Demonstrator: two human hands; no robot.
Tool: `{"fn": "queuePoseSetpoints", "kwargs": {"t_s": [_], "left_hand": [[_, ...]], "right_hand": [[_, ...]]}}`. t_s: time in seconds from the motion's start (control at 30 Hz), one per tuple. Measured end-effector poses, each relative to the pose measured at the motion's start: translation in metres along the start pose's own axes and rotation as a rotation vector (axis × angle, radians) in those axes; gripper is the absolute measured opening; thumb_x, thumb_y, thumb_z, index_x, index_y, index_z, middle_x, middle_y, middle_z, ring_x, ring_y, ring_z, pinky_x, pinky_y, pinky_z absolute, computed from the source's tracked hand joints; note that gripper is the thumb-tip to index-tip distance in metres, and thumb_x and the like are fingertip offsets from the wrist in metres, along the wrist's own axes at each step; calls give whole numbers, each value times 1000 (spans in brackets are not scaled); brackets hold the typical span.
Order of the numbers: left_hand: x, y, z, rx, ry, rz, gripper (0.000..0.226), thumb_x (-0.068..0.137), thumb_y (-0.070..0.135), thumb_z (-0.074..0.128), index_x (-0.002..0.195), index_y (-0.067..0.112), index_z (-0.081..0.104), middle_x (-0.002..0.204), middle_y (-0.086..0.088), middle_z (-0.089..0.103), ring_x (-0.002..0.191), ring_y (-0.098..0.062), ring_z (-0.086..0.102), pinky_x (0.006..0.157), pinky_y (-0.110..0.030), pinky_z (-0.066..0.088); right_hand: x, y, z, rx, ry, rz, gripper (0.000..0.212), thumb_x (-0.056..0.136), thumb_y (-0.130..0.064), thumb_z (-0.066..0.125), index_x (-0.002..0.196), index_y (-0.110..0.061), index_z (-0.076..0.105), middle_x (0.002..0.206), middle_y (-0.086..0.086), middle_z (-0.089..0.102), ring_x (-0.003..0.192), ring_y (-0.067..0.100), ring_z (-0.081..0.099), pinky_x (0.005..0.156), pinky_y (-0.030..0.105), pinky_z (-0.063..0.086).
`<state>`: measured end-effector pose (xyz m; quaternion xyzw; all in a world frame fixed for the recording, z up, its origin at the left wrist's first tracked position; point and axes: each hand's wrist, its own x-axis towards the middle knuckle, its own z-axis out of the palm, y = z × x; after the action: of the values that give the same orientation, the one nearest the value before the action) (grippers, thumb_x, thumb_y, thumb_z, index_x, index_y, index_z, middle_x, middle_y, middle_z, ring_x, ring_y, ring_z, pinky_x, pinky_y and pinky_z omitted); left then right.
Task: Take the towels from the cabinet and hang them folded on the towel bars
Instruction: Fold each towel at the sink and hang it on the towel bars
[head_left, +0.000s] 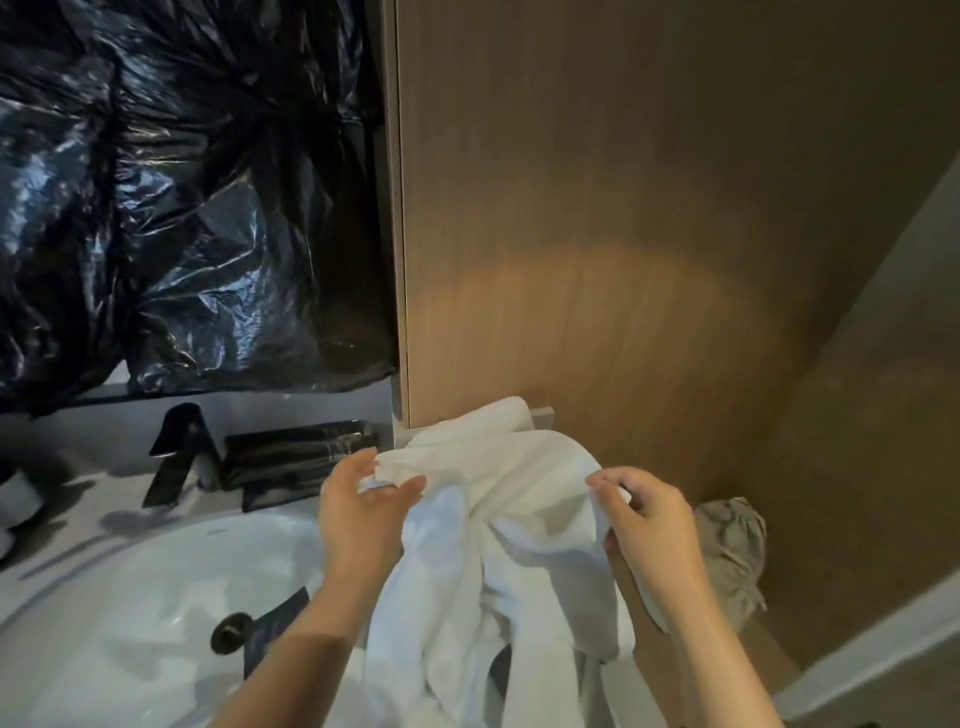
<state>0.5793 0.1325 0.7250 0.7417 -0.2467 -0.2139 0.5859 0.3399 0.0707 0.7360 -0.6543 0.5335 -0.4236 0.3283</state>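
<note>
Your forearms (291, 660) are reaching up from the bottom of the view, and between them you are holding the white towel (524, 499) just past the right side of the sink (130, 597). Your left grip (363, 512) is curling thumb and fingers around a fold at the towel's upper left. Your right grip (649, 525) is pinching the upper edge on the other side, so both are closing on cloth. That held edge is running side to side between the two grips, roughly level, while the rest is hanging down toward you in loose, bunched folds. A further part of the towel is lying up and away from you against the foot of the wooden panel (649, 234), beside a grey ledge (543, 415); whether that is a towel bar I cannot tell. The coming move, as I judge it, is turning on that side-to-side edge. The towel is sitting squarely between your grips, neither one nearer, so you are set up for carrying one corner across to the other. The bunching in the middle is likely working against a clean fold. Off to the left, the black faucet (176, 452) is standing well apart from the towel.
</note>
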Motion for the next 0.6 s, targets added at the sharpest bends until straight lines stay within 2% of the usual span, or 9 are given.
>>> {"fn": "queuePoseSetpoints", "kwargs": {"t_s": [0.07,0.13,0.2,0.27,0.33,0.4,0.5,0.6], "left_hand": [[1,-3,-7,-45,83,-49,61,72,21,86,125,17,57,105,7,54,90,-14,59,72,-23,41],[4,-7,-13,-153,111,-98,61,73,21,84,126,11,56,94,9,61,83,-12,61,77,-27,46],[6,-10,-20,-259,27,-160,41,80,14,79,115,5,60,71,11,69,76,-11,66,87,-34,52],[4,-16,-25,-269,-81,-136,9,84,9,72,91,10,66,61,9,69,69,-15,65,85,-37,52],[0,-19,-29,-306,-113,-109,13,82,6,72,83,18,67,70,5,71,74,-20,67,77,-35,54],[-2,-21,-31,-313,-91,-107,22,79,4,73,91,22,69,81,4,74,81,-17,71,76,-34,55],[-4,-19,-34,-300,-128,-74,29,80,3,72,101,23,69,92,4,75,89,-16,71,79,-35,56],[-7,-16,-38,-296,-166,-25,27,82,3,70,98,25,70,90,5,75,86,-14,72,76,-31,56]], "right_hand": [[1,-3,2,1,-4,-7,18,97,-18,59,91,-27,73,84,-25,67,65,8,64,50,24,53],[0,-5,5,6,-18,-19,19,97,-19,59,91,-30,72,85,-27,67,64,9,64,54,31,56],[-1,-8,8,20,-34,-19,19,97,-20,59,90,-32,72,86,-27,67,65,10,65,55,34,58],[-2,-11,10,49,-49,-11,18,96,-20,61,89,-31,73,87,-25,68,63,13,65,54,35,58],[-3,-16,11,119,-63,0,18,94,-18,63,86,-28,75,86,-17,71,58,15,65,51,27,55],[-5,-23,11,228,-102,25,15,93,-18,65,84,-23,77,83,-7,73,61,13,67,53,20,52],[-7,-33,10,343,-215,60,12,92,-25,65,96,-21,76,87,1,75,75,15,72,60,20,54],[-8,-39,10,370,-299,48,17,94,-26,61,106,-23,73,94,2,76,87,16,72,67,21,56]]}}
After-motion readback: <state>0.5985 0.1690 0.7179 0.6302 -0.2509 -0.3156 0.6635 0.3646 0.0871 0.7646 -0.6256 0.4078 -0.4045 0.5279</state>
